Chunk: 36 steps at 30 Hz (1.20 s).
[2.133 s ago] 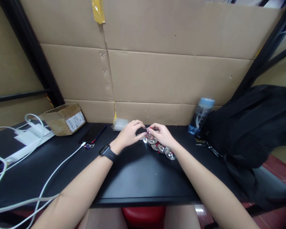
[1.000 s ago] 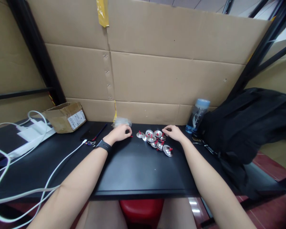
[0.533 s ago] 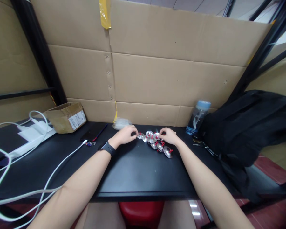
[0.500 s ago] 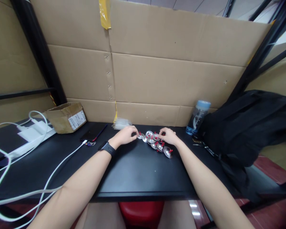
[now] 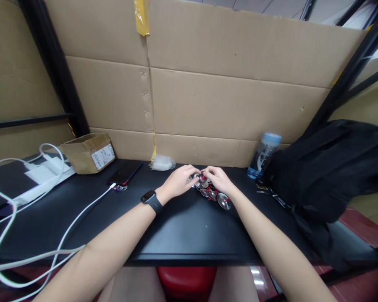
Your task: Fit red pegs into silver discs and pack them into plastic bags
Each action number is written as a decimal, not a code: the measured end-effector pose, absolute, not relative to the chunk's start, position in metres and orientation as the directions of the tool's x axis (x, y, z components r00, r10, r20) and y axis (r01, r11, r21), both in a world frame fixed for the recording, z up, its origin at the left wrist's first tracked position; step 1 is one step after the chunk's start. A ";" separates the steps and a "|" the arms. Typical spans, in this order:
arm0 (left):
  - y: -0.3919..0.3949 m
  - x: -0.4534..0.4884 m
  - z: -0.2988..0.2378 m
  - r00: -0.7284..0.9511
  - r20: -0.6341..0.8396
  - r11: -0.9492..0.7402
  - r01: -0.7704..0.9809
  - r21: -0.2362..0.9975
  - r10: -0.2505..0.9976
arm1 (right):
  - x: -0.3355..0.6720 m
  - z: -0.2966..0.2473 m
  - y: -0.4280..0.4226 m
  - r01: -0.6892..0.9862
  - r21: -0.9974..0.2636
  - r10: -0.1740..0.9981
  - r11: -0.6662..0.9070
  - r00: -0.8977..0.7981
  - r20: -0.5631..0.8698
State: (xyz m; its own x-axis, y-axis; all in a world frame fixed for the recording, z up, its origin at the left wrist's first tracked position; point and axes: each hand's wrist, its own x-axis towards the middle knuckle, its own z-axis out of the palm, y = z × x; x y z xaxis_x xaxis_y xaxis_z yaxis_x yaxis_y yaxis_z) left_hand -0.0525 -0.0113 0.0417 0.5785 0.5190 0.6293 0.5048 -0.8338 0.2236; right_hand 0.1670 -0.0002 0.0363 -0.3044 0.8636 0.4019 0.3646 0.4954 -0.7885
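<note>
A cluster of small domed metal finger cymbals (image 5: pixel 212 193) with red loops lies on the black table, several of them overlapping. My left hand (image 5: pixel 180 181), with a dark watch (image 5: pixel 151 200) on its wrist, reaches the cluster's left side with bent fingers around a finger cymbal. From the right, my right hand (image 5: pixel 219 179) pinches a finger cymbal (image 5: pixel 203 178) at the top of the cluster. The fingers of both hands nearly meet there and hide part of the metal. Closest to me, one cymbal (image 5: pixel 224 201) lies a little apart at the lower right.
Behind the cymbals stand a cardboard wall (image 5: pixel 208 105) and a clear plastic packet (image 5: pixel 162 162). On the left are a phone (image 5: pixel 124 173), an open cardboard box (image 5: pixel 90 155), a power strip (image 5: pixel 44 184) and white cables. A water bottle (image 5: pixel 263 156) and black backpack (image 5: pixel 330 167) stand right.
My left hand has moved right, toward the right hand, and the left cymbals are now gathered or covered at the cluster. My right hand has shifted slightly left.
</note>
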 end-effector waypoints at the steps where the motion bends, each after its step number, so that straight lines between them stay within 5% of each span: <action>1: -0.014 -0.050 0.041 0.572 0.634 -0.830 0.513 0.217 0.520 | 0.162 0.037 -0.003 0.328 -0.805 0.861 0.494 -0.314 0.400; 10: -0.015 -0.047 0.043 0.514 0.665 -0.783 0.597 0.175 0.541 | 0.148 0.041 -0.017 -0.020 -0.918 0.843 0.397 -0.386 0.373; 15: 0.000 -0.064 0.046 0.461 0.652 -0.732 0.645 0.219 0.602 | 0.153 0.044 -0.013 -0.047 -0.935 0.896 0.351 -0.272 0.350; 18: 0.016 -0.086 0.045 0.433 0.591 -0.659 0.715 0.235 0.680 | 0.173 0.042 0.000 0.094 -0.904 0.903 0.418 -0.154 0.401; 20: 0.026 -0.102 0.043 0.430 0.514 -0.607 0.756 0.244 0.742 | 0.195 0.039 0.010 0.346 -0.809 0.875 0.476 -0.086 0.477; 24: 0.040 -0.127 0.037 0.409 0.367 -0.519 0.806 0.284 0.836 | 0.242 0.029 0.027 0.683 -0.616 0.873 0.393 -0.067 0.483; 36: 0.048 -0.133 0.025 0.447 0.256 -0.509 0.812 0.285 0.857 | 0.272 0.008 0.037 0.755 -0.597 0.960 0.272 -0.167 0.226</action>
State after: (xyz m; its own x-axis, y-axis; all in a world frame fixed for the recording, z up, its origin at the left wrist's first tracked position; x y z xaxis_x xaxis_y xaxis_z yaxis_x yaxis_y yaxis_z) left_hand -0.1332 0.0476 0.0246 0.4470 0.8570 0.2564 0.8121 -0.5090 0.2854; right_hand 0.2717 0.0370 0.0078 -0.1672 0.9596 0.2265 0.7549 0.2723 -0.5967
